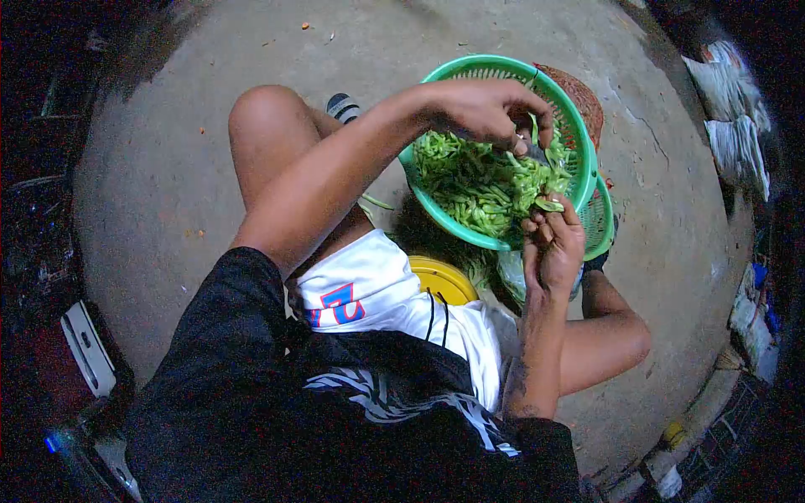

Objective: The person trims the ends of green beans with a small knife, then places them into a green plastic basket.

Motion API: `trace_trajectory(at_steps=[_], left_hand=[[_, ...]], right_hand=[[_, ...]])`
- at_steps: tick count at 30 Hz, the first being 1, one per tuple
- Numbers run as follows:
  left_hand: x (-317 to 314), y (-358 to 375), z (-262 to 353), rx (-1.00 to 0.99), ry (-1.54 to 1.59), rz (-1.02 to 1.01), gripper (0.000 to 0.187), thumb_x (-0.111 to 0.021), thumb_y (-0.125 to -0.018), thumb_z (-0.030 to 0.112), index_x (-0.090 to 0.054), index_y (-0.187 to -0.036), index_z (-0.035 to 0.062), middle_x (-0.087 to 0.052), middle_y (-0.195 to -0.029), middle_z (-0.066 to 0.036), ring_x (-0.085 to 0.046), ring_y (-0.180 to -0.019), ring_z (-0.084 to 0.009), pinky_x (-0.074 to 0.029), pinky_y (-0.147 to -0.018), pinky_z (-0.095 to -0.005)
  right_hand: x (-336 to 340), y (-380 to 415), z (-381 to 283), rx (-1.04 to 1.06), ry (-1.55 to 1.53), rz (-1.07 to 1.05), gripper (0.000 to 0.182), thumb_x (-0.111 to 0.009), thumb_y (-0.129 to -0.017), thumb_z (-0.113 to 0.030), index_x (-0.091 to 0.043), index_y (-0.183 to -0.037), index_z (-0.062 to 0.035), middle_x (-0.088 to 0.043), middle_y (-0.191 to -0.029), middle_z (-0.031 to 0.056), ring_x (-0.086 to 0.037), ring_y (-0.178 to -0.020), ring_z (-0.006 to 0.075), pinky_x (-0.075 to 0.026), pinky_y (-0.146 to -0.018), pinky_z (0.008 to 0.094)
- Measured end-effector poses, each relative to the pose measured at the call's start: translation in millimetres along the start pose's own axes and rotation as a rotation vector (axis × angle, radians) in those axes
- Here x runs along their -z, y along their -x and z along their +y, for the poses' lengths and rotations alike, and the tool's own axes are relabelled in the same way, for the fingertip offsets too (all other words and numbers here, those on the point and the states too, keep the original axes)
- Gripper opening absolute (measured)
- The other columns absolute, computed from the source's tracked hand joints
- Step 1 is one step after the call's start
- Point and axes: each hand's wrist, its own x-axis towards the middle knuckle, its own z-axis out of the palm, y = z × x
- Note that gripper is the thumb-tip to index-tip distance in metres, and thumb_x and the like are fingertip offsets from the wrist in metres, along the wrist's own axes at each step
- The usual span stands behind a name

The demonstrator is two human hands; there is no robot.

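Note:
My left hand (495, 116) reaches over a green plastic basket (446, 220) with its fingers closed. Between them is a small dark grey blade (533, 151), its handle hidden by the fingers. My right hand (556, 243) is at the basket's near right rim, pinching a thin green vegetable slice (549, 204) between thumb and fingertips. A heap of green vegetable strips (470, 184) fills much of the basket, right below both hands.
Under the basket's right side a second green basket (598, 225) shows. A reddish-brown woven sack (577, 96) lies behind it. Between my legs is a yellow round seat or lid (443, 280), beside a clear plastic bag (511, 277). Pale sacks (738, 151) line the right edge of the concrete floor (662, 335).

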Motion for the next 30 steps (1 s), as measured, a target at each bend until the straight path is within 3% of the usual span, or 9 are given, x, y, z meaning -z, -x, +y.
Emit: trace_trajectory(at_steps=[4,12,18,21,22,23,25,26,30], left_hand=[[-11.5,5.4,16.2,0.111,0.091,-0.064,0.039,-0.074,-0.083,0.005,-0.064,-0.121,0.0061,-0.066,-0.103,-0.003,-0.059,-0.094,-0.0133,-0.049,-0.083,-0.0305],[-19.0,6.2,17.9,0.114,0.060,-0.087,0.042,-0.073,-0.084,0.006,-0.062,-0.124,0.0062,-0.064,-0.097,-0.003,-0.059,-0.093,-0.0131,-0.048,-0.080,-0.0304],[3.2,1.2,3.7,0.017,0.036,-0.024,0.038,-0.073,-0.083,0.006,-0.064,-0.120,0.0054,-0.066,-0.105,-0.003,-0.059,-0.096,-0.0135,-0.050,-0.087,-0.0317],[16.8,8.5,9.9,0.045,0.081,0.008,0.039,-0.073,-0.083,0.005,-0.063,-0.120,0.0035,-0.066,-0.109,-0.004,-0.059,-0.099,-0.0144,-0.051,-0.087,-0.0332],[17.1,13.5,18.9,0.045,-0.238,0.084,0.043,-0.074,-0.080,0.008,-0.062,-0.121,0.0007,-0.069,-0.105,-0.010,-0.065,-0.096,-0.0222,-0.054,-0.084,-0.0375],[14.7,17.9,25.6,0.044,-0.237,0.078,0.043,-0.074,-0.080,0.008,-0.062,-0.121,0.0007,-0.069,-0.105,-0.010,-0.065,-0.096,-0.0222,-0.054,-0.084,-0.0375],[12.1,23.6,32.2,0.256,-0.756,0.181,0.053,-0.075,-0.074,0.009,-0.061,-0.124,0.0008,-0.070,-0.102,-0.019,-0.069,-0.094,-0.0332,-0.055,-0.082,-0.0436],[12.9,28.3,33.6,0.202,-0.765,0.203,0.060,-0.073,-0.070,0.009,-0.059,-0.128,0.0021,-0.070,-0.101,-0.024,-0.069,-0.095,-0.0402,-0.055,-0.082,-0.0478],[16.7,37.0,58.8,0.185,-0.845,0.266,0.061,-0.068,-0.068,0.003,-0.059,-0.129,0.0040,-0.071,-0.103,-0.023,-0.070,-0.097,-0.0389,-0.055,-0.082,-0.0484]], right_hand=[[-0.3,-1.3,0.9,-0.018,0.018,0.055,0.018,-0.061,-0.094,0.002,-0.065,-0.112,0.0036,-0.069,-0.093,0.0090,-0.063,-0.074,0.0134,-0.055,-0.063,0.0268],[-4.3,0.5,2.3,-0.028,0.054,0.091,0.024,-0.060,-0.095,0.001,-0.064,-0.119,0.0046,-0.069,-0.094,0.0084,-0.064,-0.075,0.0130,-0.055,-0.062,0.0256],[-10.4,-1.7,-1.0,-0.021,0.018,0.088,0.020,-0.062,-0.096,0.000,-0.067,-0.115,0.0018,-0.069,-0.091,0.0091,-0.062,-0.071,0.0125,-0.052,-0.062,0.0238],[-7.0,-11.1,-12.1,0.013,0.344,0.077,0.014,-0.065,-0.093,-0.002,-0.073,-0.105,-0.0001,-0.070,-0.087,0.0090,-0.063,-0.069,0.0145,-0.053,-0.066,0.0281],[-11.2,-18.8,-19.2,0.238,0.845,0.042,0.013,-0.067,-0.091,-0.004,-0.074,-0.102,-0.0002,-0.071,-0.087,0.0097,-0.065,-0.071,0.0164,-0.054,-0.071,0.0301],[-14.6,-25.9,-27.6,0.466,1.346,0.005,0.012,-0.068,-0.089,-0.005,-0.075,-0.099,-0.0003,-0.072,-0.087,0.0104,-0.066,-0.073,0.0182,-0.054,-0.075,0.0321],[-18.7,-37.4,-48.5,0.530,1.398,-0.031,0.016,-0.069,-0.087,-0.008,-0.075,-0.099,-0.0012,-0.074,-0.089,0.0114,-0.070,-0.079,0.0206,-0.054,-0.080,0.0326],[-21.9,-41.9,-59.7,0.520,1.493,-0.016,0.017,-0.068,-0.088,-0.009,-0.076,-0.101,-0.0016,-0.075,-0.091,0.0120,-0.071,-0.082,0.0211,-0.054,-0.081,0.0323],[-0.7,-91.0,-94.9,0.656,1.482,0.180,0.022,-0.065,-0.090,-0.012,-0.076,-0.107,-0.0030,-0.075,-0.094,0.0128,-0.071,-0.083,0.0208,-0.054,-0.081,0.0323]])
